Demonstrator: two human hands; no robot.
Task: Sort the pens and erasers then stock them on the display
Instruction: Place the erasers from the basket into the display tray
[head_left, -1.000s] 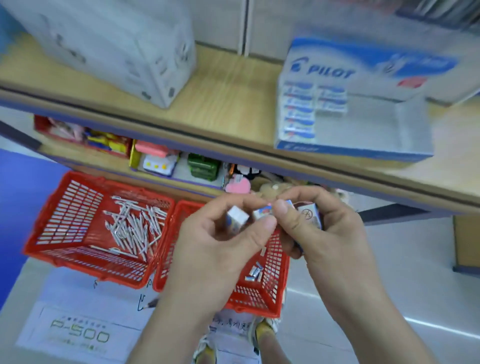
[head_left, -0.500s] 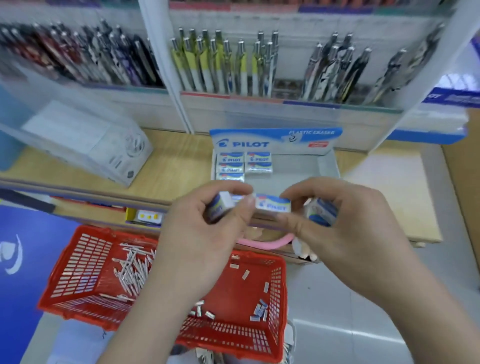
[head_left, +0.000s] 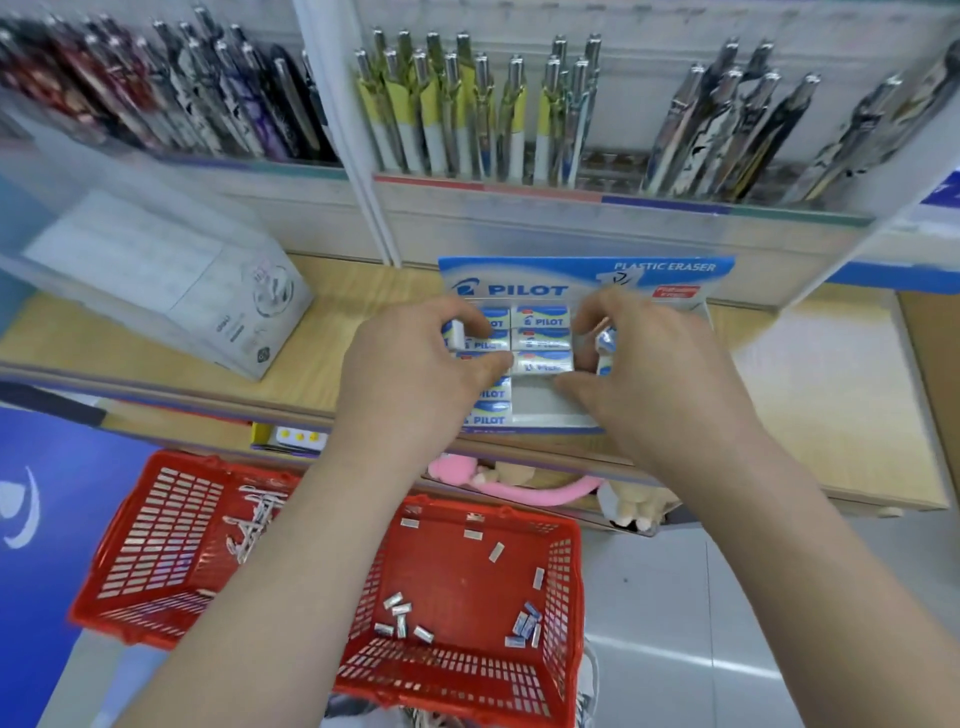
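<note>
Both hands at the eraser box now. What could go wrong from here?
1. The right hand pinches spare erasers while reaching into the display box; one may slip out.
2. The left hand, holding an eraser, crowds the stocked erasers; a nudge could skew the rows.

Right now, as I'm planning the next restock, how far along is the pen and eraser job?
Done: sorting, with pens in the left red basket and loose erasers in the right red basket; stocked erasers fill part of the Pilot display box. In hand: the left hand pinches one eraser, the right hand holds spare erasers, both over the box. Left: those loose erasers and the pens.
</note>
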